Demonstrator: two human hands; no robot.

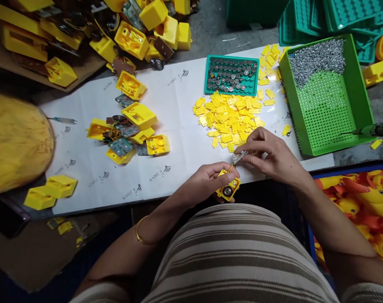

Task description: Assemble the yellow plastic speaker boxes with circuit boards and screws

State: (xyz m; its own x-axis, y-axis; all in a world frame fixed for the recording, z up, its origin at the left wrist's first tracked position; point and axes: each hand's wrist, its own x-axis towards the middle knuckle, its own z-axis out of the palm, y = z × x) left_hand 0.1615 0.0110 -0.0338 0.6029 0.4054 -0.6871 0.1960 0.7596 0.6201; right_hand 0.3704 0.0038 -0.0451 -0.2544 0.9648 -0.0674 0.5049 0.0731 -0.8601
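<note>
My left hand (207, 182) is closed round a small yellow plastic box (228, 190) with a round dark speaker in it, held just off the near edge of the white table (175, 109). My right hand (267, 153) pinches a small grey circuit board (239, 157) directly above the box, thin wires running from it down to the box. Both hands meet in front of my striped shirt. A heap of small flat yellow plastic pieces (231, 115) lies on the table just beyond my right hand.
A teal tray of button cells (231, 75) sits behind the heap. A green perforated bin (328, 94) with screws stands right. Yellow boxes with circuit boards (128, 130) lie at centre-left, more piled at back left (121, 29). Orange and yellow toy ducks (362, 206) fill a crate lower right.
</note>
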